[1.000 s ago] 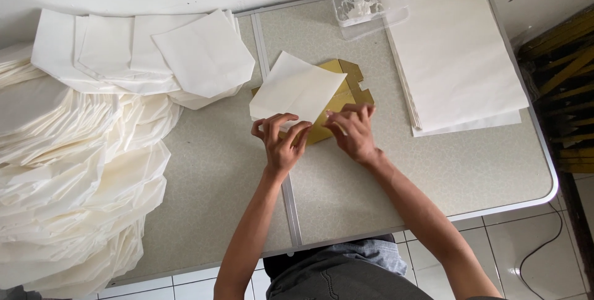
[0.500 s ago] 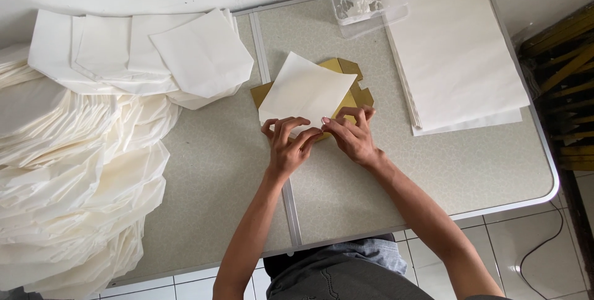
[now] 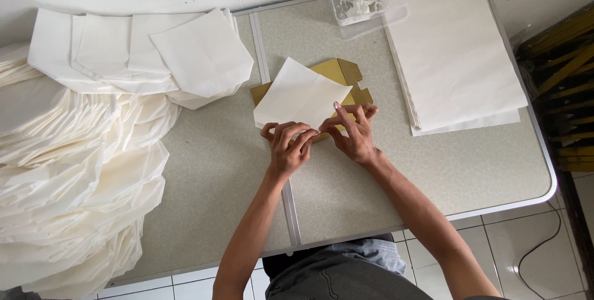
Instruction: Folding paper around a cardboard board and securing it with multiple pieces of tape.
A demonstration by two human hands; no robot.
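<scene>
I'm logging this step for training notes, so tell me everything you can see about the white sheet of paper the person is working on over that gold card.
The white sheet is thin, matte, off-white paper, roughly square and turned at an angle like a diamond. It lies flat on the gold card template, covering most of it; the card's notched edges stick out to the upper right. Its near edge is pinched by the left hand and the right hand, fingertips pressing along it. It sits mid-table, across the metal seam.

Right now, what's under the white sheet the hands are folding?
A gold card lies under the white sheet, its notched edges showing at the top right. The sheet covers its middle. Left hand and right hand press the sheet's near edge.
</scene>
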